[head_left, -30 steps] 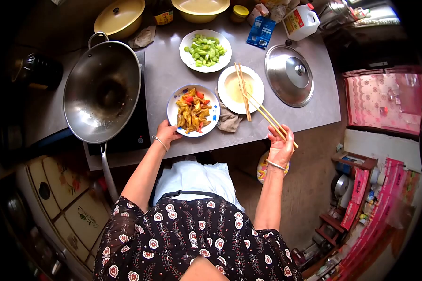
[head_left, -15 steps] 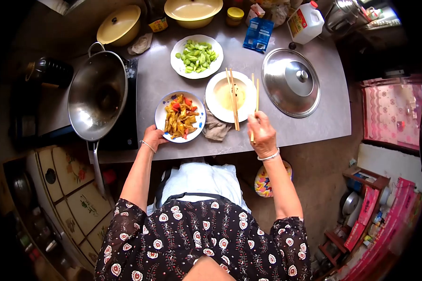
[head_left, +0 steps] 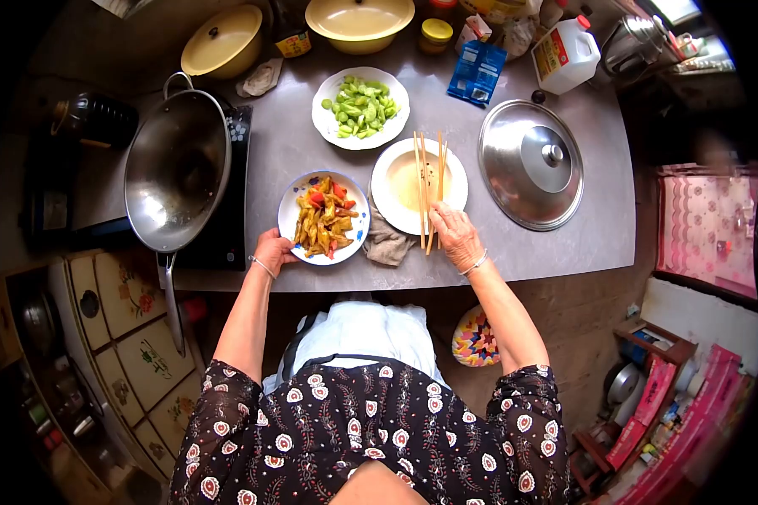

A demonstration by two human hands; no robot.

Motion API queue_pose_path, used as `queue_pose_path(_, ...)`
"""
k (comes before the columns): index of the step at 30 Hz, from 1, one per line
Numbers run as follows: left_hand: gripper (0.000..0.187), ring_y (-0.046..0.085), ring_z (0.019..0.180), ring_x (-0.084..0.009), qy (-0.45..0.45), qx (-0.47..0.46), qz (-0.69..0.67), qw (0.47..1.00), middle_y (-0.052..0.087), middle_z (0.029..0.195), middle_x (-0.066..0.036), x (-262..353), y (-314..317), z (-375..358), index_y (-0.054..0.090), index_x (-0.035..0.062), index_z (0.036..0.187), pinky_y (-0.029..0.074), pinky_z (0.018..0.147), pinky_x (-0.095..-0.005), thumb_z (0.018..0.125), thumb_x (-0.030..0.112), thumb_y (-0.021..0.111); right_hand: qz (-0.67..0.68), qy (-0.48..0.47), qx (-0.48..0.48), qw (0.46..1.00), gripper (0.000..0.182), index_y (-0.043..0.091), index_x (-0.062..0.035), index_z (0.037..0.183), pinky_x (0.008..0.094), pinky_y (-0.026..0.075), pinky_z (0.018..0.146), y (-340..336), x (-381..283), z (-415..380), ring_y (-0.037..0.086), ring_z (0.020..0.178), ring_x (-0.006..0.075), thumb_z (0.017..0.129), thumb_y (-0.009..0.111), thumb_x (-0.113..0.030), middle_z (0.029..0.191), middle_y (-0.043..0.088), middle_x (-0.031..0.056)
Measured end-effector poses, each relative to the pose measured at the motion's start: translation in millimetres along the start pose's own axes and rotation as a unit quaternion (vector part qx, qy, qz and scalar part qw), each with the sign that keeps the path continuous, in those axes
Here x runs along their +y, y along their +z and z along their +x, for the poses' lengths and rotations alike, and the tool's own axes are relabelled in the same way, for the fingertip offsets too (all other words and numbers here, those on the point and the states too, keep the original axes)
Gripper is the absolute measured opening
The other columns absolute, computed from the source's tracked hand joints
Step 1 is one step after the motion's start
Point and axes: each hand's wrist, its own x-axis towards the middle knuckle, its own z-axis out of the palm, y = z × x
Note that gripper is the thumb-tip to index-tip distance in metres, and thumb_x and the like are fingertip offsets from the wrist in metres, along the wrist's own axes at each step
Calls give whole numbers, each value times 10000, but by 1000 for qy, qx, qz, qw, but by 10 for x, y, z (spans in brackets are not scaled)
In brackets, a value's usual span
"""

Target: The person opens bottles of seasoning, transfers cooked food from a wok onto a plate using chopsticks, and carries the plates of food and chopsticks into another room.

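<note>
My left hand (head_left: 274,251) is closed on the lower left rim of a blue-patterned plate (head_left: 288,210), which carries cooked vegetable strips with red pieces (head_left: 324,219). To its right stands a white bowl (head_left: 389,209) with a thin layer of pale liquid and dark specks. Chopsticks (head_left: 419,168) lie across this bowl, pointing away from me. My right hand (head_left: 455,237) is at the bowl's lower right rim, fingers pinched round chopsticks (head_left: 442,164) that slant over the bowl beside the others. A crumpled grey cloth (head_left: 387,244) is tucked between plate and bowl.
Behind the bowl is a plate of green chopped vegetables (head_left: 362,108). On the left, a wok (head_left: 173,177) sits on a cooktop, its handle jutting toward me. A metal lid (head_left: 522,185) lies at the right. Basins (head_left: 358,25), a blue packet (head_left: 477,74) and a jug (head_left: 564,55) line the back.
My right hand has moved left with its chopsticks, from beside the bowl to its rim, close to the resting chopsticks. My left hand still holds the plate.
</note>
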Motion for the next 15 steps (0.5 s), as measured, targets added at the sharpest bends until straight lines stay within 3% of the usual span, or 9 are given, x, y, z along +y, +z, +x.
queue_pose_path(6, 351, 644, 787, -310, -4, 10, 35, 999, 604, 938, -182, 62, 46, -49, 488, -66, 1001, 569, 629, -438, 651, -93, 496, 23, 67, 0, 998, 360, 509, -16, 1124, 346, 458, 811, 12, -23, -15, 558, 1023, 261, 765, 523, -19, 1207, 510, 139)
queue_pose_path(10, 391, 647, 755, -292, -15, -21, -10, 1000, 611, 912, -172, 90, 57, -51, 507, -57, 1015, 566, 600, -413, 627, -102, 498, 41, 155, 43, 986, 391, 490, 16, 1153, 384, 465, 811, 61, -82, 10, 553, 989, 329, 764, 535, 16, 1195, 500, 182)
queue_pose_path(15, 408, 645, 733, -283, -7, -43, -14, 999, 614, 917, -162, 135, 54, -66, 515, -55, 1024, 567, 593, -393, 619, -99, 493, 43, 218, 115, 968, 405, 472, 20, 1156, 397, 449, 846, 105, -91, 80, 524, 980, 353, 755, 512, 50, 1153, 500, 196)
